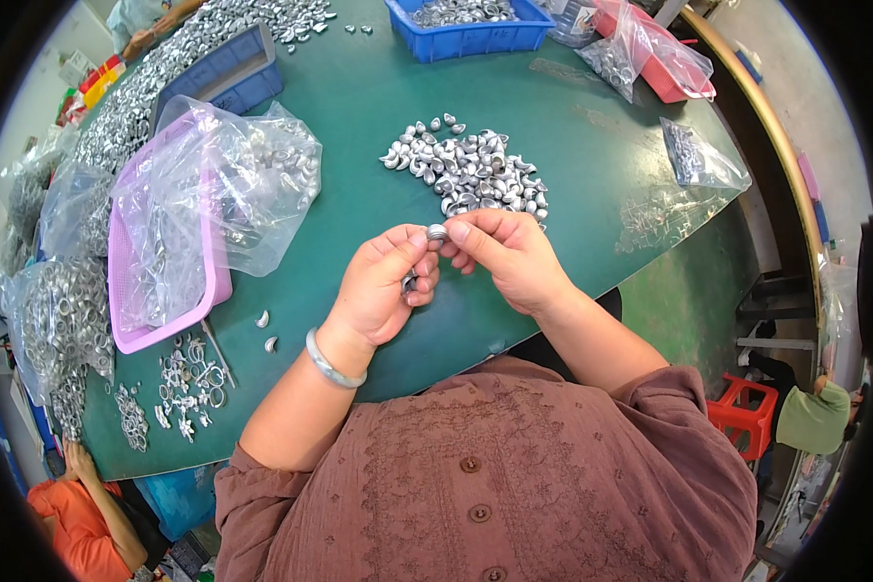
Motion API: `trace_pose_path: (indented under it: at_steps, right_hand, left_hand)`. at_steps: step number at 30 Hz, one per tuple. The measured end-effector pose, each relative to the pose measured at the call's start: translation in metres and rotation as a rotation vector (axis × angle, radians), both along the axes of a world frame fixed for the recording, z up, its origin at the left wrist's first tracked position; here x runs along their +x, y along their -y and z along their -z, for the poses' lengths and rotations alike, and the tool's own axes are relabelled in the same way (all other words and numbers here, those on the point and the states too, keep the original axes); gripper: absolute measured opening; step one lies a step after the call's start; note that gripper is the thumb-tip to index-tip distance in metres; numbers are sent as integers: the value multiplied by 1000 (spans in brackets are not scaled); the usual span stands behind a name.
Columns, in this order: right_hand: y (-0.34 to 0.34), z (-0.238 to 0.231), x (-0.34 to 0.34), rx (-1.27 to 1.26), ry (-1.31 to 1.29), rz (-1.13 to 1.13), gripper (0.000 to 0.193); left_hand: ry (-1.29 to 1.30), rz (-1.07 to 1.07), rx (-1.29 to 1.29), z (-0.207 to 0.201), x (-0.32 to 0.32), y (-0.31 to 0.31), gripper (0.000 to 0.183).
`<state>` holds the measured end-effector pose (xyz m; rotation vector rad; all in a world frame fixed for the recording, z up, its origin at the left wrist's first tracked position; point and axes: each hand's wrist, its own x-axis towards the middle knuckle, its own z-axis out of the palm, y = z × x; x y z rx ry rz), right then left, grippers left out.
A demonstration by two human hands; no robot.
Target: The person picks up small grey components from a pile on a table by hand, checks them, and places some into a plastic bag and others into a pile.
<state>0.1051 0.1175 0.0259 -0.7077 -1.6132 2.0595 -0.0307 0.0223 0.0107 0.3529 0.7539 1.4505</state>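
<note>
Between the fingertips of both hands is a small silver curved metal piece (436, 233), pinched in front of my chest above the green table (359, 209). My left hand (383, 281) is closed, thumb and forefinger on the piece's left side, and more silver metal shows under its curled fingers. From the other side my right hand (509, 254) pinches the same piece. Just beyond the hands lies a loose pile of silver curved metal pieces (485, 167). Two similar pieces (270, 343) lie apart, left of my left wrist.
A purple basket (220, 283) with clear plastic bags stands at left, beside small metal parts (192, 383). Farther off are a grey-blue bin (228, 73), a blue tray (475, 41) and a red tray (664, 73). A person in orange (82, 524) sits at lower left.
</note>
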Motion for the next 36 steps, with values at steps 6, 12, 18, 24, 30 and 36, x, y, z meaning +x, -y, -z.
trace_pose_path:
  at_steps: [6,12,18,24,30,36]
  right_hand:
    - [1,-1,-1,38,-14,1,18]
    - [-2,-1,2,14,-85,-50,15]
    - [-2,0,2,70,-154,-39,15]
    - [-6,7,4,496,-122,33,16]
    - [-7,2,3,852,-162,96,18]
    - [-6,-1,3,885,-153,103,19]
  left_hand:
    - [-266,-88,33,1,5,2,15]
    - [-277,-140,55,-3,8,3,14]
    - [-285,-157,76,-3,8,4,14]
    - [-310,-175,107,-4,9,4,14]
    - [-335,-183,135,-3,10,3,16]
    - [-341,-190,151,-1,9,3,16]
